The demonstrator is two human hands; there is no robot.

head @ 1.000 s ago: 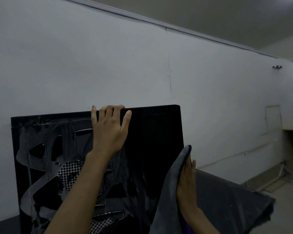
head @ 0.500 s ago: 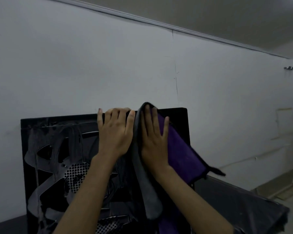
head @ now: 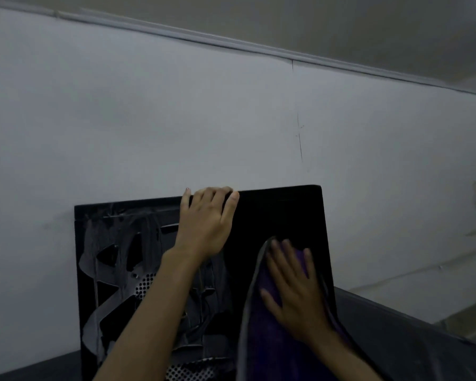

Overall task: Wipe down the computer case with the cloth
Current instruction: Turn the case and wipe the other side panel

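Curled over the top edge of the upright black computer case [head: 280,215], the left hand [head: 204,229] grips it, while the right hand [head: 294,292] presses flat-fingered on the purple cloth [head: 261,339] against the case's right side, near the counter's [head: 410,339] back edge.

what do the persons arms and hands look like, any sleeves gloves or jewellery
Both forearms are bare as far as the frame shows, with no sleeve edge in view. The left hand and right hand wear no gloves, and no rings, watch or bracelet are visible. The left little fingernail looks pale, maybe polished, but the dim light leaves that unsure. The right hand is slightly blurred.
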